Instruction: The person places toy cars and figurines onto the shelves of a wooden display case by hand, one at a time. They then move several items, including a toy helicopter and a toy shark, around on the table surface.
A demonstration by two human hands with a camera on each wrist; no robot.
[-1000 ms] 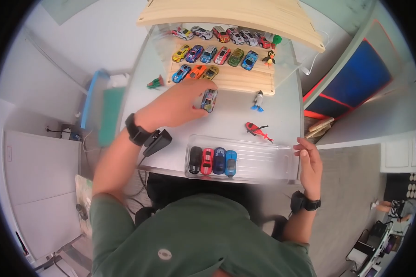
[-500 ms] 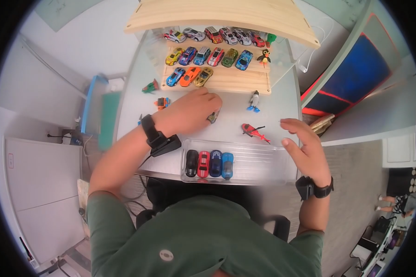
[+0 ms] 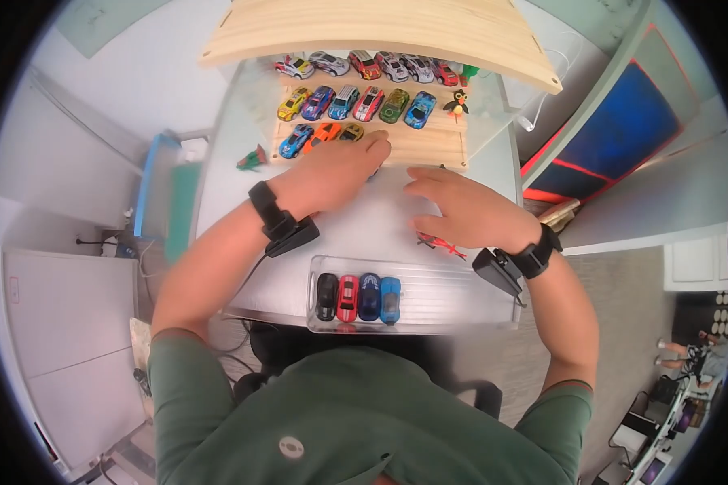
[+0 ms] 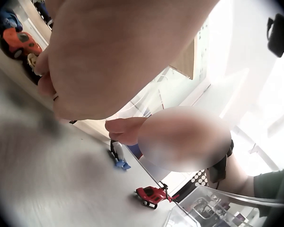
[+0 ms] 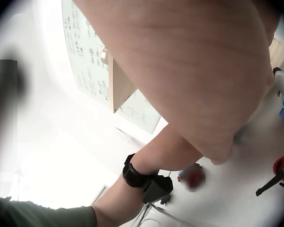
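Note:
In the head view, the left hand (image 3: 336, 174) is at the lower front of the wooden display stand (image 3: 429, 149), fingers curled round a toy car (image 3: 372, 175) that is almost wholly hidden. Just left of those fingertips, gold, orange (image 3: 325, 134) and blue cars stand on the lowest tier. The right hand (image 3: 469, 212) hovers over the table with fingers extended and nothing in them. Beneath it the red helicopter (image 3: 441, 245) partly shows. In the left wrist view, a toy penguin (image 4: 118, 153) lies below the right hand's fingertips.
Two full rows of toy cars (image 3: 368, 103) and a bird figure (image 3: 456, 106) fill the upper tiers. A clear tray (image 3: 453, 305) at the table's near edge holds several cars at its left end. A green toy (image 3: 251, 158) lies on the left.
The left hand has moved up to the stand's lower edge, its car now mostly covered. From beside the tray's right end, the right hand has come inward over the helicopter and penguin.

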